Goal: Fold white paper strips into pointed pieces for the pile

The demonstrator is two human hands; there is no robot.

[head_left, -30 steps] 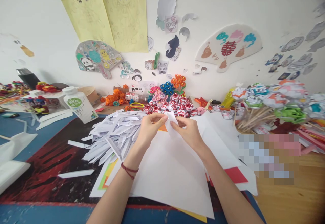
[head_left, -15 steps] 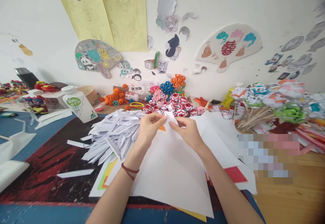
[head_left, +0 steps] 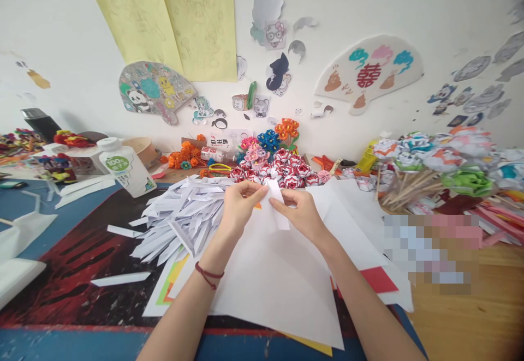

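Note:
A narrow white paper strip (head_left: 281,220) is held up between both hands, above large white sheets (head_left: 278,290). My left hand (head_left: 244,202) pinches its upper left end between thumb and fingers. On the strip's right side, my right hand (head_left: 301,208) grips with the thumb in front and the fingers behind. A heap of folded white paper strips (head_left: 180,219) lies just left of my left hand. Right behind the hands sit red-and-white paper flowers (head_left: 289,167).
A white bottle (head_left: 126,167) stands at the back left. Blue flowers (head_left: 269,141) and orange flowers (head_left: 287,128) rise by the wall. Paper flowers on sticks (head_left: 434,159) crowd the right side. Red paper (head_left: 379,280) pokes out from under the sheets.
The strip has turned in my fingers, and its lower end now hangs out below my right hand. Both hands stay in nearly the same place.

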